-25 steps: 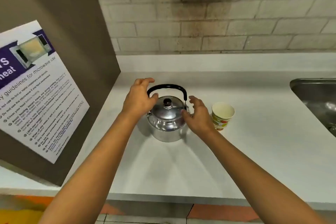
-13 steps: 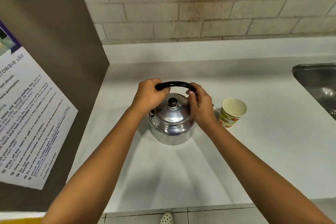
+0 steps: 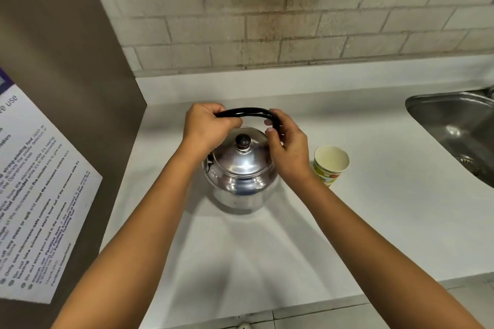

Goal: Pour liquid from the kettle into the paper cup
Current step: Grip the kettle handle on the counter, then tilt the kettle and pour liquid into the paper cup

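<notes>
A shiny metal kettle (image 3: 242, 181) with a dark lid knob stands upright on the white counter (image 3: 374, 208). Its black arched handle (image 3: 250, 111) is raised over the lid. My left hand (image 3: 207, 128) is closed around the handle's left end. My right hand (image 3: 287, 145) wraps the handle's right end, hiding the kettle's right side, and I see no spout. A paper cup (image 3: 331, 164) with a green and red print stands upright and open just right of the kettle, apart from it.
A brown cabinet wall with a printed notice (image 3: 34, 195) borders the counter on the left. A steel sink (image 3: 457, 128) is set into the counter at the right. A brick wall (image 3: 267, 21) runs behind. The counter's front edge is near me.
Both hands went from hovering beside the kettle to gripping the two ends of its handle. The camera view has shifted closer and more downward.
</notes>
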The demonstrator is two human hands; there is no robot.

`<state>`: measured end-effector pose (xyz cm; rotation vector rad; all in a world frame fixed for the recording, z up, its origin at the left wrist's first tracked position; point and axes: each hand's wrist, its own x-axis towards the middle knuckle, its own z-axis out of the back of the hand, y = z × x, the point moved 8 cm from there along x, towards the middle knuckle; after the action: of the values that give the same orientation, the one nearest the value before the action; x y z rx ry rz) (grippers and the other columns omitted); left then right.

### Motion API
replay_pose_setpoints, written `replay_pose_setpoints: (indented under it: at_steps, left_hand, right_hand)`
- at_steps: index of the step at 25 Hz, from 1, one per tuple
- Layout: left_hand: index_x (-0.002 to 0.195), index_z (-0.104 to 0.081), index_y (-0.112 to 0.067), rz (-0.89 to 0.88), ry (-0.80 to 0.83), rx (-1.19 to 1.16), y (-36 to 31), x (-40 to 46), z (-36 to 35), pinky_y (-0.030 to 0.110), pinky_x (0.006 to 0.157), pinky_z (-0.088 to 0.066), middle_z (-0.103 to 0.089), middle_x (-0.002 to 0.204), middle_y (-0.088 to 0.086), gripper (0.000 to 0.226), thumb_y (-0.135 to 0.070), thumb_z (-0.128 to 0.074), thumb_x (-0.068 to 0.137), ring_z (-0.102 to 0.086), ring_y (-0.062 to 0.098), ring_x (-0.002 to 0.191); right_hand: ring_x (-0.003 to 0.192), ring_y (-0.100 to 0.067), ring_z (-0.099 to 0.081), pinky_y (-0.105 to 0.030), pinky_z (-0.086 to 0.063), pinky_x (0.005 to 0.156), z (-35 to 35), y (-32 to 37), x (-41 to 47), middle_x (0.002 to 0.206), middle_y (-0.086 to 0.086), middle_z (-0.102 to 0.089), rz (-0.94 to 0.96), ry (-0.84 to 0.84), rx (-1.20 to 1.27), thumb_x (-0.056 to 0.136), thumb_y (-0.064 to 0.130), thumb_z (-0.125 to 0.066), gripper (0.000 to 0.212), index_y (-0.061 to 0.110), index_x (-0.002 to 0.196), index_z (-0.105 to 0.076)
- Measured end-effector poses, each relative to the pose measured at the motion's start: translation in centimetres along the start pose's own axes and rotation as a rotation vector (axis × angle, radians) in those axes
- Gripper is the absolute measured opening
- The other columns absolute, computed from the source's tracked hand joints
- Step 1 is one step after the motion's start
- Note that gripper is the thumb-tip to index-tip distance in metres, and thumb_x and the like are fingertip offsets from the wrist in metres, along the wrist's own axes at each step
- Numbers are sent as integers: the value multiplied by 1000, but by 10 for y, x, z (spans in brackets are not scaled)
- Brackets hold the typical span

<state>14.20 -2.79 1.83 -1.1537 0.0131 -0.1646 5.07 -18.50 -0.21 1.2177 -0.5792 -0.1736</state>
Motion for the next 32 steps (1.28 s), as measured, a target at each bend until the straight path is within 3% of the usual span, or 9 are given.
replay_pose_setpoints:
  at_steps: [3, 5, 10, 12, 14, 17, 19, 29, 32]
  left_hand:
    - [33, -49, -19, -16, -45, -59, -11, 0, 9, 15, 37, -26, -34, 26, -13, 34, -13, -74, 57, -28, 1, 31]
    - [35, -47, -18, -26, -58, -74, -15, -1, 11, 14, 36, -25, -33, 26, -13, 36, -12, -74, 57, -27, 2, 30]
    - [36, -49, -18, -25, -92, -44, -24, -7, 10, 18, 44, -31, -35, 26, -14, 33, -14, -75, 55, -31, 5, 34]
    - [34, -50, -19, -27, -91, -28, -30, -12, 4, 15, 40, -30, -35, 26, -14, 33, -15, -76, 55, -31, 2, 31]
    - [32, -53, -22, -38, -85, 11, -38, -16, -4, 12, 36, -29, -37, 26, -14, 33, -16, -76, 55, -32, 1, 29]
    - [31, -55, -27, -49, -101, 45, -47, -21, -11, 11, 34, -28, -37, 25, -14, 32, -18, -74, 55, -33, 2, 28]
    - [32, -56, -26, -50, -104, 79, -52, -24, -16, 11, 33, -28, -38, 25, -14, 29, -18, -73, 55, -33, 1, 29]
    - [37, -50, -18, -47, -99, 236, -78, -32, -39, 7, 28, -25, -38, 25, -11, 28, -14, -69, 56, -34, 0, 26]
    - [40, -52, -18, -56, -87, 279, -84, -34, -44, 8, 29, -26, -41, 37, -6, 25, -14, -69, 57, -35, 0, 26]
  right_hand:
    - [123, -25, -51, -36, -41, 107, -6, 6, -18, 136, -16, -52, 1, 42, -104, 88, 7, -48, 57, 9, 142, -29]
    - [124, -26, -50, -36, -41, 106, -8, 4, -30, 137, -15, -51, -16, 84, -151, 87, 11, -50, 64, 10, 144, -22]
    - [131, -24, -41, -25, -33, 108, 2, 3, -55, 139, -12, -47, 14, 170, -158, 85, 14, -57, 60, 8, 139, -31]
    - [143, -21, -21, -18, -16, 116, 6, -9, -64, 152, -13, -29, -39, 217, -206, 86, 18, -58, 68, 7, 143, -22]
    - [146, -19, -11, -8, -5, 113, 12, -19, -69, 156, -13, -19, -108, 200, -191, 87, 22, -58, 71, 8, 145, -19]
    - [140, -23, -26, -37, -26, 118, 20, -27, -74, 151, -13, -27, -150, 157, -73, 85, 22, -62, 71, 9, 143, -23]
    - [138, -24, -30, -45, -32, 114, 23, -31, -75, 150, -13, -29, -163, 164, -43, 84, 21, -64, 74, 7, 143, -22]
    - [138, -23, -31, -48, -35, 112, 35, -47, -73, 150, -11, -30, -206, 163, 65, 84, 20, -64, 74, 8, 143, -21]
    - [139, -22, -31, -48, -34, 113, 35, -50, -72, 150, -11, -30, -225, 159, 112, 84, 18, -65, 75, 7, 144, -20]
